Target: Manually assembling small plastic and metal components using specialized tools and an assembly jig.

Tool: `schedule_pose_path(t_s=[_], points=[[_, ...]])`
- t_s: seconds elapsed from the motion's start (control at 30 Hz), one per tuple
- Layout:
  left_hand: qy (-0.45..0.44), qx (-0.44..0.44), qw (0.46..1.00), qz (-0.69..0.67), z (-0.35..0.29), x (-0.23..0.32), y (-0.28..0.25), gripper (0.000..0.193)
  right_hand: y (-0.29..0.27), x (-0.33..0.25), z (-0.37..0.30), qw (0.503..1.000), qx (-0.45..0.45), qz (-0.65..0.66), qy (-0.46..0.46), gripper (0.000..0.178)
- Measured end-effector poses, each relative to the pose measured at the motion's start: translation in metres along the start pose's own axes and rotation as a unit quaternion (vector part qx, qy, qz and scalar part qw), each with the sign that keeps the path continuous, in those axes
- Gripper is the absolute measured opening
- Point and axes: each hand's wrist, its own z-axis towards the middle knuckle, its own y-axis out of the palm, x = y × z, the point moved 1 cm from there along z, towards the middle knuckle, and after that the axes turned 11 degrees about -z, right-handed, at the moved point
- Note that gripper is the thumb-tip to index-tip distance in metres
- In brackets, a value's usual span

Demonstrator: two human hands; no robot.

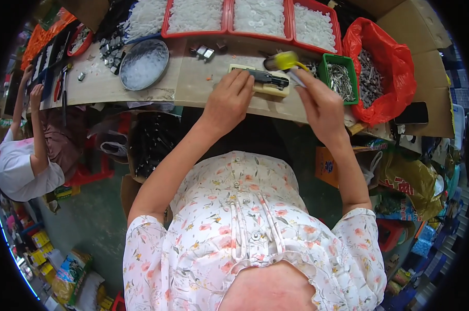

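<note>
My left hand (227, 99) is closed over one end of a dark elongated metal part (269, 79), pressing it against a pale rectangular block (277, 92) on the workbench. In my right hand (321, 102) is the light-coloured handle of a small hammer. The hammer's yellow head (285, 60), dark at one end, hangs just above the far side of the part and is smeared by motion. Close by my right hand, a green tray (325, 72) holds thin metal pins (340, 82). My left fingertips partly hide the part.
Red trays (226, 32) of white plastic pieces line the bench's back. A red bag (400, 78) of small grey parts stands at right. A round metal dish (164, 70) and square metal pieces (110, 54) lie left. A co-worker (24, 166) sits at far left.
</note>
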Motion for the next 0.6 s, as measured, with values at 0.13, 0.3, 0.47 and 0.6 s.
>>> schedule_pose_path(t_s=[0.13, 0.3, 0.47, 0.6], points=[[0.047, -0.016, 0.999, 0.0, 0.006, 0.001, 0.01, 0.032, 0.015, 0.01, -0.023, 0.983, -0.139, -0.092, 0.08, 0.029], [0.053, -0.037, 0.998, 0.001, 0.016, -0.001, 0.013, 0.03, -0.003, 0.005, -0.021, 0.997, 0.072, 0.011, 0.03, 0.028], [0.08, -0.003, 0.997, -0.006, 0.021, 0.0, 0.023, 0.016, -0.001, 0.028, -0.036, 0.987, -0.089, -0.096, 0.093, 0.029], [0.071, -0.012, 0.997, -0.014, 0.018, 0.001, 0.021, 0.015, -0.013, 0.023, -0.034, 0.996, 0.04, -0.002, 0.083, 0.029]])
